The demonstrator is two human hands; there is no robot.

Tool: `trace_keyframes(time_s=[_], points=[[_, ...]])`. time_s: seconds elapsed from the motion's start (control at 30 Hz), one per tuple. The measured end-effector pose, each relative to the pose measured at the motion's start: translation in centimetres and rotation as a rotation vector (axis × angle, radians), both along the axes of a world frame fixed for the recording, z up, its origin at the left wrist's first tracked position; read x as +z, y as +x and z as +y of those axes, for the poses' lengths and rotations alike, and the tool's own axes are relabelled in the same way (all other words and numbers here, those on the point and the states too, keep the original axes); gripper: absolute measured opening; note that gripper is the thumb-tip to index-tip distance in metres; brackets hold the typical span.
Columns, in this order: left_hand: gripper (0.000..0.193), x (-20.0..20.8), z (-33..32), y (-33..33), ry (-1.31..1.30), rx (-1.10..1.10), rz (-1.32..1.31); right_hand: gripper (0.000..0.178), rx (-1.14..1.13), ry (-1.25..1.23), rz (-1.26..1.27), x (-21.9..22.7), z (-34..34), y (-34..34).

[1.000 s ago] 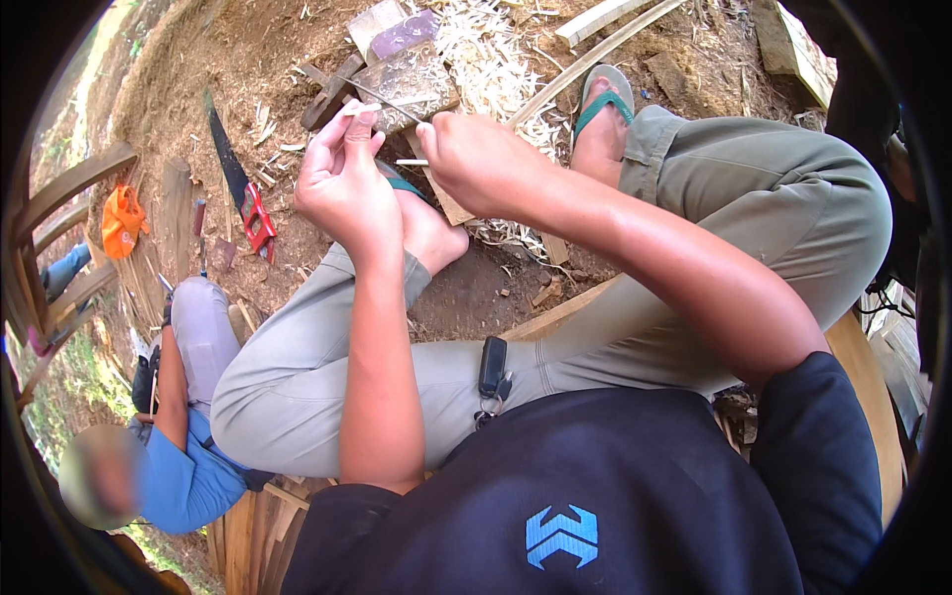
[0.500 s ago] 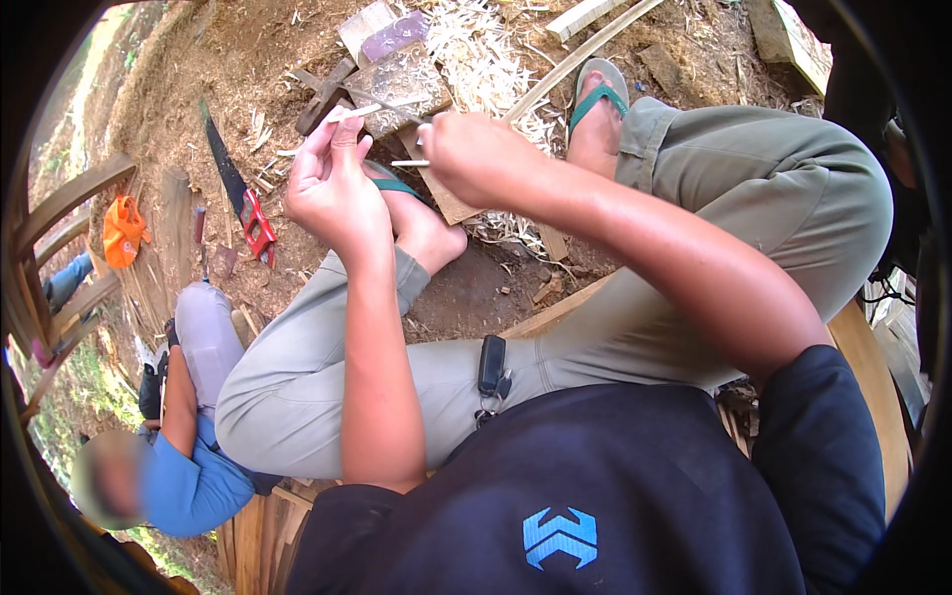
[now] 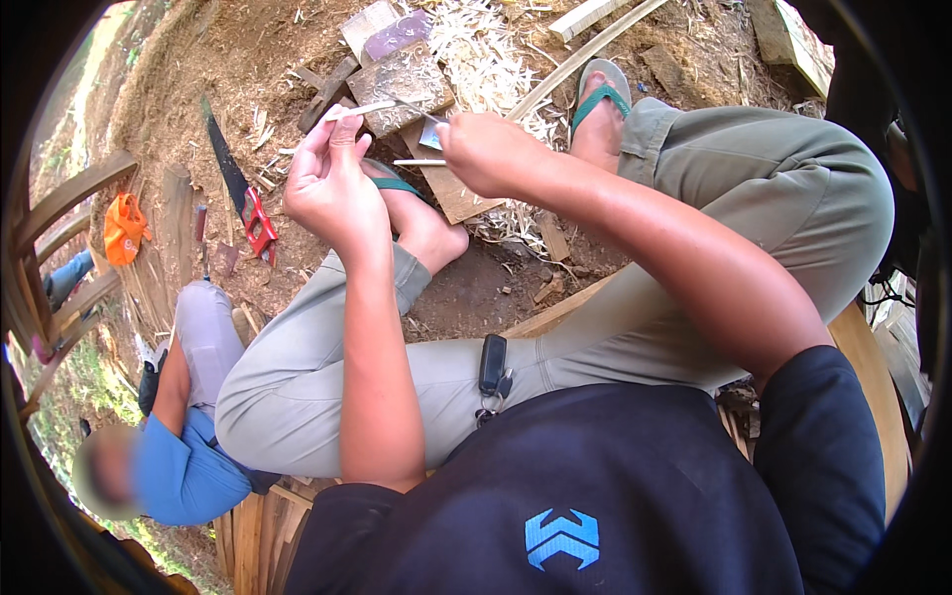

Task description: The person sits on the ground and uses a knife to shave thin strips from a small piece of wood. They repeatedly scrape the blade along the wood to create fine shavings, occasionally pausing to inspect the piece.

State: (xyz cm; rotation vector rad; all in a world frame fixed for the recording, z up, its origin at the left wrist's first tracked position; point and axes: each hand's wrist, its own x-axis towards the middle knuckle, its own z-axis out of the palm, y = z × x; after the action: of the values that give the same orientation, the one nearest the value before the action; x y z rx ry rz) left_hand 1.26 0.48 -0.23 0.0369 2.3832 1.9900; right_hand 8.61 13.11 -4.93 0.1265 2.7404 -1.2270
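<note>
My left hand (image 3: pixel 342 193) pinches a thin pale wooden stick (image 3: pixel 359 109) between thumb and fingertips, raised above my foot. My right hand (image 3: pixel 488 154) is closed round a knife whose handle is hidden in the fist. Its narrow blade (image 3: pixel 421 110) points up and left, beside the stick's free end; whether they touch I cannot tell. Below the hands, another pale stick (image 3: pixel 423 163) lies across a wooden board (image 3: pixel 461 196). Shavings are scattered over a wood block (image 3: pixel 397 87) just beyond.
A red-handled handsaw (image 3: pixel 256 223) lies on the dirt at left, near an orange cloth-like item (image 3: pixel 124 230). Curly shavings (image 3: pixel 476 50) and a long wooden strip (image 3: pixel 585 58) lie ahead. A person in a blue shirt (image 3: pixel 188 471) sits at lower left. Keys (image 3: pixel 492 372) hang at my waist.
My right hand has drawn a little to the right, and the knife blade has slid along with it toward the stick's free end. My left hand stays nearly still.
</note>
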Motion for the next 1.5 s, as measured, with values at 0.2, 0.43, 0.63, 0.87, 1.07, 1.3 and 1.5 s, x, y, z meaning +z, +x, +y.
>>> trace_keyframes(time_s=[0.2,0.43,0.63,0.87,1.07,1.3,1.5], points=[[0.025,0.1,-0.2,0.2,-0.040,-0.009,-0.006,0.027,-0.061,-0.068,-0.048,1.5,-0.3,-0.4],[0.022,-0.3,0.0,0.3,0.006,0.013,0.021,0.029,0.018,-0.001,0.009,0.0,-0.3,0.3],[0.022,-0.4,0.2,0.2,0.011,0.012,0.032,0.027,-0.001,-0.036,0.092,-0.3,-0.9,-0.3],[0.023,-0.3,0.0,0.3,-0.004,0.049,0.021,0.033,-0.128,-0.064,0.014,1.3,-1.8,0.4],[0.022,-0.3,0.4,0.6,0.001,0.026,0.004,0.039,-0.080,-0.076,-0.095,1.7,-0.4,0.6],[0.021,-0.4,0.1,0.1,0.022,0.049,0.018,0.038,-0.076,-0.055,0.016,1.0,-1.2,0.1],[0.020,-0.4,0.1,0.3,0.045,0.034,0.015,0.036,-0.069,-0.073,-0.110,2.0,-0.6,0.3]])
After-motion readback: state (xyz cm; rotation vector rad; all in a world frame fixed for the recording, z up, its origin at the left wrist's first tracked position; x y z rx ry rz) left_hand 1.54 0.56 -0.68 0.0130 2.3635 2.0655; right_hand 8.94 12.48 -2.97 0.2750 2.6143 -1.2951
